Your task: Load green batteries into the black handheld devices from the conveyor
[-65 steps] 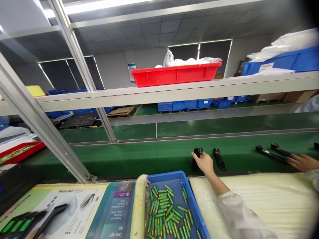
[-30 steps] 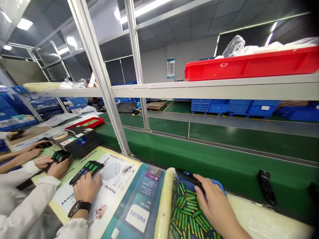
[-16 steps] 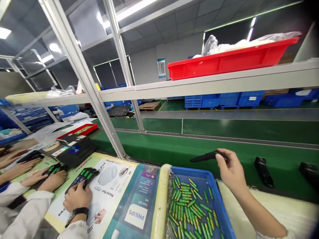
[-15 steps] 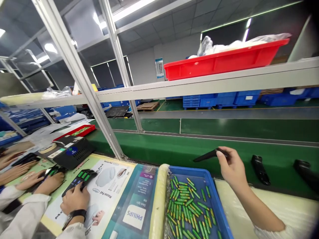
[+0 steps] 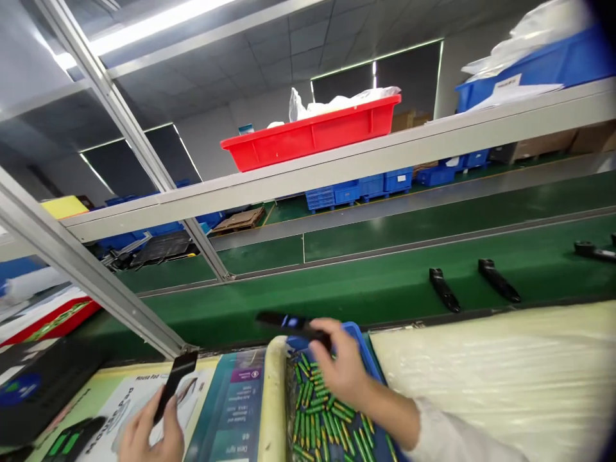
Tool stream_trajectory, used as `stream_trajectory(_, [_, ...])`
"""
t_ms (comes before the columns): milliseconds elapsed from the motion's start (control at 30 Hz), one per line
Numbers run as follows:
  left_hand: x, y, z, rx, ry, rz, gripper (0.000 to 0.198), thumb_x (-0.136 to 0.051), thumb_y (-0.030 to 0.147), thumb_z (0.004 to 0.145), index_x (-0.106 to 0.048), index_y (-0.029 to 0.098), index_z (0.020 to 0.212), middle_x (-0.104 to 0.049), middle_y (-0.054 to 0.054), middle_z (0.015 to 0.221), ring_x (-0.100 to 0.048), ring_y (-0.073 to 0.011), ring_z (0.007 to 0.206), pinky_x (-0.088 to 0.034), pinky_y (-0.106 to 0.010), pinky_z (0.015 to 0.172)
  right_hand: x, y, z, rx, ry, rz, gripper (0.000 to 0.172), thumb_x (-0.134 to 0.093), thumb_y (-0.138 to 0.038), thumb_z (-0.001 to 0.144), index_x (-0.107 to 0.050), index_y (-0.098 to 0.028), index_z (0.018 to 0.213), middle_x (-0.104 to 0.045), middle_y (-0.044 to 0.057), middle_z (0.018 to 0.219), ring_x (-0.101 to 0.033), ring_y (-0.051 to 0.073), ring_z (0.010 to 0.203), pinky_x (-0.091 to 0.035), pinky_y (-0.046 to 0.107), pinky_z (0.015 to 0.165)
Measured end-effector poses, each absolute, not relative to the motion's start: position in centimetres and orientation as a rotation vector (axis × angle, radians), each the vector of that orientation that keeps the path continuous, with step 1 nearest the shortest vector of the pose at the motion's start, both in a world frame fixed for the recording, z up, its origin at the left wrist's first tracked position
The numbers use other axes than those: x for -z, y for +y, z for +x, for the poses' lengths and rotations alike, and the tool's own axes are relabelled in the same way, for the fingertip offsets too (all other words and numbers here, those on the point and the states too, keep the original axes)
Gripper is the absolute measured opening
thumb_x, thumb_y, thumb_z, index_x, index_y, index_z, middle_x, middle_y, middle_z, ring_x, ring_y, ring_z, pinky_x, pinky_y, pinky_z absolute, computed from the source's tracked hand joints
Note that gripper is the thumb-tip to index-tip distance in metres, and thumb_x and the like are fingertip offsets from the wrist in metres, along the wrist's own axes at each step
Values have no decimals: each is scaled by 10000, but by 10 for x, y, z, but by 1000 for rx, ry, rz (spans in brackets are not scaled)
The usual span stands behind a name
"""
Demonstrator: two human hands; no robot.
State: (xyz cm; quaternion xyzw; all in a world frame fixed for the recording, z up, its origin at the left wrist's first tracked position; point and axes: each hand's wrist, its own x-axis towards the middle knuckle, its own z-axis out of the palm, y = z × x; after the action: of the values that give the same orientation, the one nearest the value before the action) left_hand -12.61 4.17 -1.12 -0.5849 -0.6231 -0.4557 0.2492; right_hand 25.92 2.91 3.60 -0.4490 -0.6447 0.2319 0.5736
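My right hand grips one end of a black elongated device, slightly blurred, above the top edge of a blue tray. Many green and yellow cylindrical batteries lie in that tray. At the lower left, my left hand pinches a flat black piece, raised at a slant over the mouse pad sheet. A black device with green batteries rests on the sheet, left of my left hand.
Black devices lie on the green belt at the right. A metal post rises at the left. A shelf holds a red tray. Pale foam covers the right side. A yellowish roll borders the blue tray.
The view has turned right. My right hand has moved left with its device, over the battery tray. My left hand has left the battery-filled device and now holds a flat black piece.
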Motion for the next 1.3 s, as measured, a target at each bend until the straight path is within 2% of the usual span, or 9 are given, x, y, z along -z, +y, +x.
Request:
stream_trajectory(367, [41,85,-43,1528,-1661,-1628,359,-635,345,964,-708,205,1287,-730,-106,1160,-685,-248,1066,-524,-359,980,-32,26,267,-392,-1943,-1246,259,-479,-260,1042,-629,-249,1253,-734,74,1108,-678,267,987,-474,408,910])
stream_trajectory(433, [44,81,-45,1515,-1662,-1645,353,-644,333,961,-710,212,1285,-728,-101,1156,-682,-245,1052,-520,-353,970,-47,35,284,-392,-1809,-1250,313,-481,-331,1054,-572,-254,1344,-722,79,1166,-673,261,1015,-482,395,898])
stream_trajectory(567, [43,77,-52,1489,-1711,-1616,372,-637,341,961,-696,224,1309,-710,-104,1158,-671,-262,1049,-516,-377,977,-59,68,349,-352,-1356,-1472,422,-457,-538,1029,-556,-193,1253,-717,55,925,-665,211,759,-499,305,684])
stream_trajectory(667, [43,77,-51,1483,-1726,-1664,387,-625,346,961,-683,245,1330,-703,-98,1164,-664,-273,1058,-509,-404,1008,-37,98,402,-288,-1213,-1817,398,-519,-559,986,-633,-187,1068,-734,87,988,-697,241,881,-520,318,782])
stream_trajectory(800, [43,75,-46,1456,-1695,-1749,416,-626,332,959,-652,285,1371,-698,-78,1159,-667,-271,1044,-502,-412,1015,8,122,445,-305,-1132,-2168,384,-617,-435,956,-668,-111,1156,-744,171,939,-719,328,939,-520,377,813])
stream_trajectory(967, [38,73,-41,1411,-1659,-1828,424,-607,328,973,-625,312,1397,-705,-62,1118,-679,-265,999,-511,-383,918,35,134,455,-351,-1271,-2319,695,-566,-413,1012,-391,-10,1551,-734,244,1085,-711,367,1036,-523,420,864])
stream_trajectory(1133, [31,72,-32,1408,-1548,-1893,458,-616,289,973,-594,339,1428,-697,-65,1108,-679,-262,971,-498,-365,819,22,131,443,-336,-1486,-2212,700,-541,-408,1028,-351,-52,1600,-676,223,1294,-650,347,1199,-487,411,1009])
stream_trajectory(1233, [27,67,-28,1442,-1476,-1923,483,-627,258,963,-588,355,1435,-694,-70,1101,-679,-265,952,-503,-380,805,-4,111,408,-271,-1475,-2169,799,-489,-388,1044,-149,16,1643,-600,276,1394,-604,365,1268,-466,461,1066])
stream_trajectory(1300, [24,64,-28,1452,-1424,-1978,499,-642,236,948,-597,379,1424,-697,-62,1135,-683,-263,964,-526,-397,842,-26,85,367,-248,-1565,-2011,822,-445,-438,1067,-33,-66,1674,-514,224,1521,-544,315,1359,-452,426,1117])
